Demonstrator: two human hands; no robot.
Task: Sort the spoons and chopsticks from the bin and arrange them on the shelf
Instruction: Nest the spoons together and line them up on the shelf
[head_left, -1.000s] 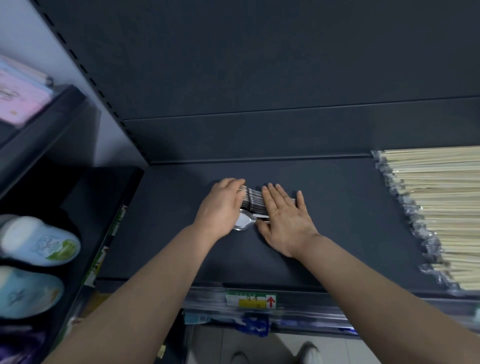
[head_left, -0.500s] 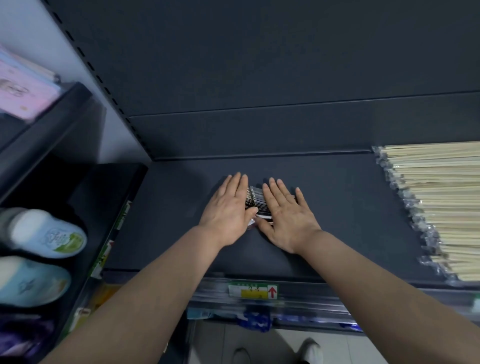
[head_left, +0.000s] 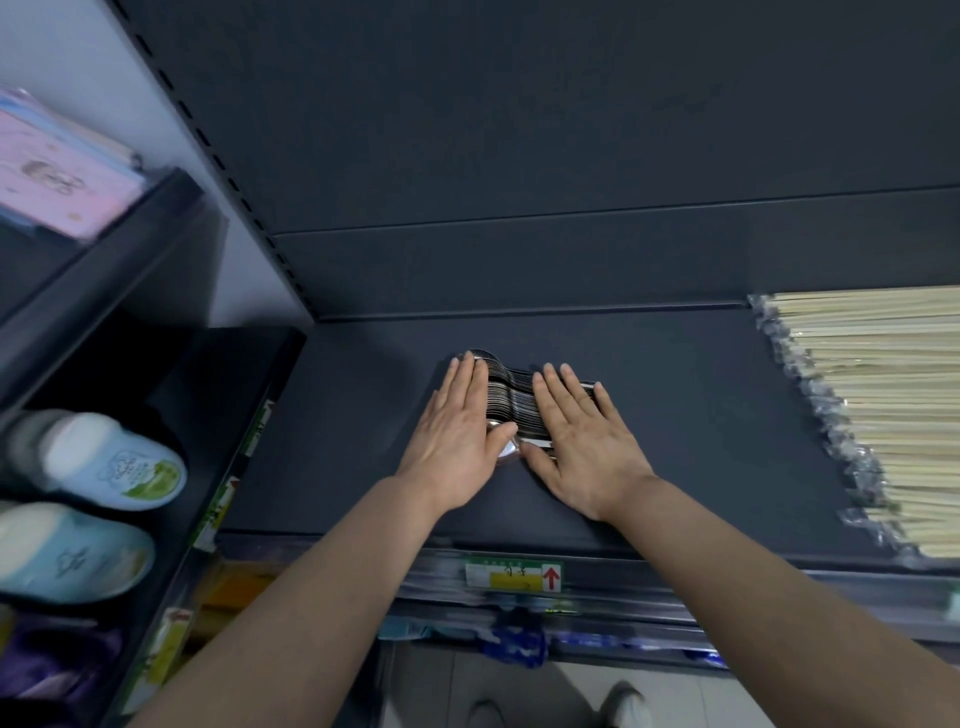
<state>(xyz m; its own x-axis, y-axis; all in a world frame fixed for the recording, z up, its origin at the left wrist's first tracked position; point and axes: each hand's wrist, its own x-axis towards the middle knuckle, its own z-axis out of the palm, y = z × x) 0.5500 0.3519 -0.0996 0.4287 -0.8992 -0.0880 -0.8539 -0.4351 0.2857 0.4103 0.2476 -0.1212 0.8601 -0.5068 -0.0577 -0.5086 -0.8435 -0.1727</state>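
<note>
In the head view, a row of shiny metal spoons (head_left: 511, 402) lies on the dark grey shelf board (head_left: 701, 415), nested one against the next near the board's middle. The left hand (head_left: 457, 441) lies palm down over the bowl ends. The right hand (head_left: 584, 441) lies palm down over the handles. Both hands are released, with straight fingers resting on the metal and grasping nothing, and the thumbs almost meet at the near end of the row.

The coming move turns on how the spoons sit between the palms. Each spoon's long axis runs from 9 o'clock to 3 o'clock, with the bowl pointing to 9 and the handle tip to 3. The row itself stacks from 6 o'clock back toward 12, leaning slightly to 11. Neither hand is nearer, since each already touches its own end of the row. We judge that any squaring push would therefore act along the spoons' length, left hand toward 3 and right hand toward 9.

At 3 o'clock, well apart from the spoons, lie pale wooden chopsticks in clear wrappers (head_left: 883, 415). Their long axes also run 9 to 3, with the crinkled wrapper ends toward 9.

A price label with a red arrow (head_left: 511, 574) sits on the front rail at 6 o'clock. Pale blue bottles (head_left: 104, 462) lie on the neighbouring shelf at 8 o'clock. We cannot see the bin.
</note>
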